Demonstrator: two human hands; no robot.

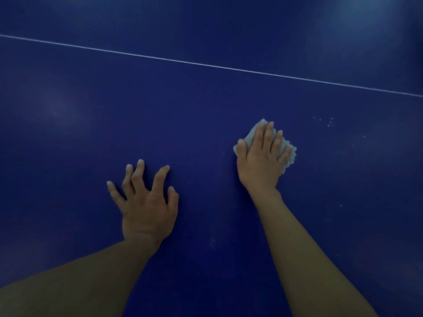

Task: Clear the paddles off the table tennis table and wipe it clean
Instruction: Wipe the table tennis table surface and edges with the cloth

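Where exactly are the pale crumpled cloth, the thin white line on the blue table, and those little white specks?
pale crumpled cloth (pixel 251 136): head view, its uncovered upper-left corner.
thin white line (pixel 206 64): head view, mid-length.
little white specks (pixel 329 123): head view, the cluster's middle.

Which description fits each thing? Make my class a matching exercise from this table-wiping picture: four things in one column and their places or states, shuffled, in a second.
Column A
1. left hand
2. right hand
3. cloth
4. white line

Column B
a. pale and crumpled, under a palm
b. runs across the blue table beyond both hands
c. fingers spread, fingertips on the bare surface
d. presses down on the cloth

Pairs: 1-c, 2-d, 3-a, 4-b
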